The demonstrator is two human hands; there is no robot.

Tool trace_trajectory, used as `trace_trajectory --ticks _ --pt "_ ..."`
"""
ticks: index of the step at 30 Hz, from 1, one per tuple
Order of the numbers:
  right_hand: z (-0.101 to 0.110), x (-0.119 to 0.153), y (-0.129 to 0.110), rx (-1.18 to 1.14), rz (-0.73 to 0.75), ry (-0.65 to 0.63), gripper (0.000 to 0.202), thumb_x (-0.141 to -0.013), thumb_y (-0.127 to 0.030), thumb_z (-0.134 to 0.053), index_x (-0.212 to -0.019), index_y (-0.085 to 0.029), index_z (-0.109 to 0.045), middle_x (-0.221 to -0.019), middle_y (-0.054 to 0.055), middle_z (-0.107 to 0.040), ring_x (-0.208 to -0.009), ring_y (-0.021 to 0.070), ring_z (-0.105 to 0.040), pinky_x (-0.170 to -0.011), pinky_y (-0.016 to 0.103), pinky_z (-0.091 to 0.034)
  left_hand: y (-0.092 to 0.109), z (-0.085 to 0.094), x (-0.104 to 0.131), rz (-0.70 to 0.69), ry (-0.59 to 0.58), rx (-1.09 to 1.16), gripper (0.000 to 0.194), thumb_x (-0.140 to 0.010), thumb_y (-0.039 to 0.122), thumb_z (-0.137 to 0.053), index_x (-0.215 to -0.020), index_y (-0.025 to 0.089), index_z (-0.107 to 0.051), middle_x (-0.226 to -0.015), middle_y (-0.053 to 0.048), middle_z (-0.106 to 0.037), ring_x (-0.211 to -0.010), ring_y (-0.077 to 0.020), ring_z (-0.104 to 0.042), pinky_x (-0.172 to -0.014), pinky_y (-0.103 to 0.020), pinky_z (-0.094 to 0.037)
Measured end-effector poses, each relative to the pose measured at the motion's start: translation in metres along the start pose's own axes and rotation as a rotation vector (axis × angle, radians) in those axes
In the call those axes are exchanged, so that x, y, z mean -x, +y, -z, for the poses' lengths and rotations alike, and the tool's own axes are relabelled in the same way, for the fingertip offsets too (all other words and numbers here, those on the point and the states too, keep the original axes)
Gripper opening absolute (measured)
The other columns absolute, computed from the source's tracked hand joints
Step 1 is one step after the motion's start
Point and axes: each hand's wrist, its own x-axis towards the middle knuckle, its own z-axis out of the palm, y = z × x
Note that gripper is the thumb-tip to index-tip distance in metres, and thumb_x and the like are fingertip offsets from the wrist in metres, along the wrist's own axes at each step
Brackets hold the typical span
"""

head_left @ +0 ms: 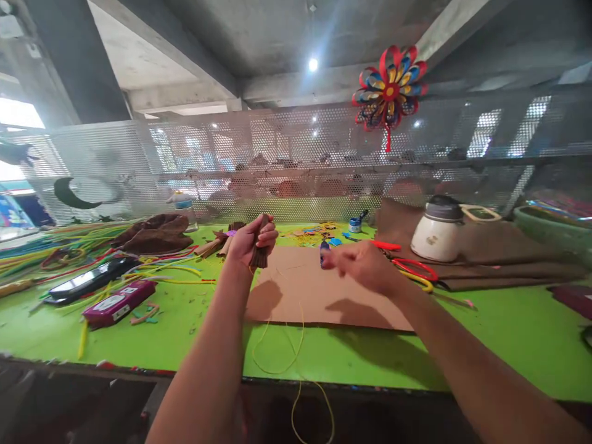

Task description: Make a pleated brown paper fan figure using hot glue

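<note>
My left hand (253,242) is closed around a folded brown bundle (261,258), held upright above the cardboard sheet (296,302). A thin yellow cord (277,372) loops below that hand and trails over the table's front edge. My right hand (363,266) hovers over the sheet's right part, its fingers drawn together and blurred; what they pinch, if anything, is too small to make out. Close behind those fingers stands a small dark blue bottle (324,246). Beyond my left hand lie more brown bundles (210,248), one with a purple tie.
A purple box (119,303) and a black phone (90,280) lie left, among coloured cords (55,246). Red-handled scissors (419,268), a cream jug (437,231) and brown cloth (499,268) are at right. A perforated screen (277,148) bounds the green table (513,345).
</note>
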Motion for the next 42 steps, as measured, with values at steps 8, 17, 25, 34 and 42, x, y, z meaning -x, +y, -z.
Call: trace_trajectory --ticks 8,17,25,34,42 --pt "-0.006 -0.019 0.032 -0.636 -0.364 -0.244 0.053 -0.077 -0.060 -0.048 -0.072 -0.012 -0.068 -0.082 0.012 -0.068 -0.072 0.0172 -0.059 -0.062 0.030 -0.044 -0.033 -0.037 0.003 0.169 -0.207 -0.331 0.031 -0.093 0.022 -0.026 -0.087 0.011 -0.054 -0.053 0.003 -0.039 -0.035 -0.0042 -0.037 -0.029 -0.011 -0.026" --pt "-0.004 -0.025 0.029 -1.118 -0.338 -0.156 0.035 -0.089 -0.043 -0.041 -0.078 -0.018 -0.063 -0.077 0.004 -0.067 -0.078 0.0146 -0.059 -0.075 0.029 -0.045 -0.090 -0.044 -0.001 0.358 -0.410 -0.512 0.029 -0.092 0.029 -0.033 -0.086 0.012 -0.055 -0.053 0.002 -0.045 -0.034 -0.0047 -0.042 -0.030 -0.013 -0.027" --pt "0.015 -0.027 0.025 -0.955 -0.220 0.036 0.023 -0.082 -0.035 -0.055 -0.072 -0.017 -0.064 -0.080 0.007 -0.064 -0.071 0.0147 -0.056 -0.051 0.025 -0.042 -0.107 -0.036 -0.003 0.363 -0.388 -0.534 0.029 -0.091 0.032 -0.034 -0.092 0.012 -0.054 -0.067 -0.007 -0.060 -0.059 -0.0170 -0.063 -0.049 -0.023 -0.048" --pt "0.012 -0.025 0.030 -0.791 -0.276 0.110 0.032 -0.074 -0.047 -0.061 -0.081 -0.016 -0.063 -0.069 0.004 -0.063 -0.055 0.0110 -0.055 -0.037 0.019 -0.031 -0.119 -0.035 -0.002 0.395 -0.408 -0.458 0.037 -0.090 0.039 -0.034 -0.096 0.009 -0.055 -0.073 -0.013 -0.064 -0.069 -0.0212 -0.066 -0.060 -0.028 -0.051" --pt "0.014 -0.025 0.026 -0.620 -0.168 0.219 0.031 -0.078 -0.046 -0.057 -0.079 -0.016 -0.064 -0.064 0.002 -0.062 -0.053 0.0105 -0.055 -0.047 0.023 -0.040 -0.121 -0.028 -0.005 0.481 -0.474 -0.376 0.050 -0.088 0.052 -0.034 -0.105 0.009 -0.054 -0.085 -0.017 -0.066 -0.084 -0.0266 -0.065 -0.076 -0.040 -0.048"
